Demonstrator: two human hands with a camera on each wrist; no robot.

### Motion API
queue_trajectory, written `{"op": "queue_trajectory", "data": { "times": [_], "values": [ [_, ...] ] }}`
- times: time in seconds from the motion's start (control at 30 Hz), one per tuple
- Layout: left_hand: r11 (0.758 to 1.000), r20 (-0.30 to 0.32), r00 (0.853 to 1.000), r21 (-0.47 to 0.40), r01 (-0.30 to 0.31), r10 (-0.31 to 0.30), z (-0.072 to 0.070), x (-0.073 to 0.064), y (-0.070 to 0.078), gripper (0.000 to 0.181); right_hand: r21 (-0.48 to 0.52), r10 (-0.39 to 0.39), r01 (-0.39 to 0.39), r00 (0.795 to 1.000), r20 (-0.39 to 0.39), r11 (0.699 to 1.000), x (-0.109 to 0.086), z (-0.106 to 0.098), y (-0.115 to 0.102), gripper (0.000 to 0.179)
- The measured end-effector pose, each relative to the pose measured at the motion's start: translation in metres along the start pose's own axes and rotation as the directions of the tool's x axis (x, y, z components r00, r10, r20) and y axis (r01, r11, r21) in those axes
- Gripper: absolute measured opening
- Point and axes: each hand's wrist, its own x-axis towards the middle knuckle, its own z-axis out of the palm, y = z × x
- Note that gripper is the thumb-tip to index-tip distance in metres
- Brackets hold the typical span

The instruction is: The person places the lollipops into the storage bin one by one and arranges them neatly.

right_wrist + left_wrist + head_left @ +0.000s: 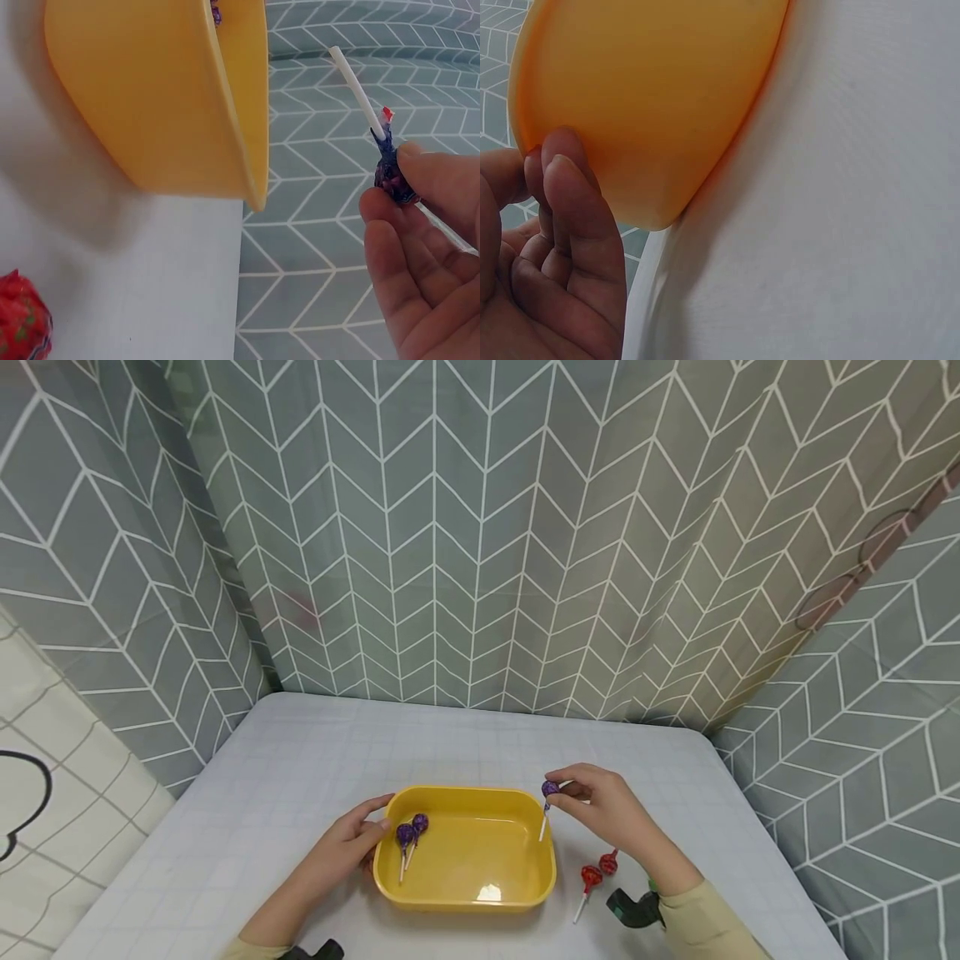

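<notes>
A yellow tray [480,860] stands on the white table, two purple lollipops [406,837] lying in its left end. My left hand [352,837] holds the tray's left rim; in the left wrist view, fingertips [570,169] press on the outer wall [660,97]. Over the right rim, my right hand [600,802] pinches a third purple lollipop [550,788] by its wrapped head between thumb and fingers. Its white stick [543,827] points down in the head view. The right wrist view shows this lollipop [394,176] clear of the tray wall [142,97].
Two red lollipops [592,877] lie on the table right of the tray, below my right forearm. Black wrist cameras [636,908] are worn on both wrists. Grey curtains [480,543] with white chevrons surround the table [300,743] at the back and sides.
</notes>
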Motion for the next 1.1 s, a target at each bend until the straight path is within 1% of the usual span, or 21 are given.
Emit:
{"op": "queue_trajectory", "data": {
  "times": [0.17, 0.47, 0.77, 0.93, 1.1],
  "values": [
    [1.0, -0.005, 1.0, 0.004, -0.002, 0.002, 0.001, 0.001, -0.001, 0.059, 0.003, -0.02, 0.02, 0.999, 0.029, 1.0, 0.005, 0.003, -0.003, 0.026],
    [1.0, -0.005, 1.0, 0.01, -0.004, 0.004, 0.0, 0.0, -0.001, 0.057, 0.0, -0.014, 0.014, 0.997, 0.071, 1.0, 0.013, 0.01, -0.007, 0.026],
    [1.0, 0.005, 1.0, 0.006, -0.015, 0.015, -0.001, 0.0, -0.003, 0.056, 0.011, -0.028, 0.027, 0.993, 0.113, 1.0, 0.025, 0.019, -0.014, 0.023],
    [1.0, -0.002, 1.0, 0.009, -0.02, 0.02, 0.0, 0.001, -0.003, 0.057, 0.023, -0.028, 0.026, 0.99, 0.136, 0.999, 0.031, 0.024, -0.019, 0.022],
    [1.0, -0.013, 1.0, 0.012, -0.013, 0.013, 0.001, 0.0, -0.003, 0.057, 0.048, -0.04, 0.033, 0.985, 0.169, 0.998, 0.037, 0.028, -0.024, 0.021]
  ]
}}
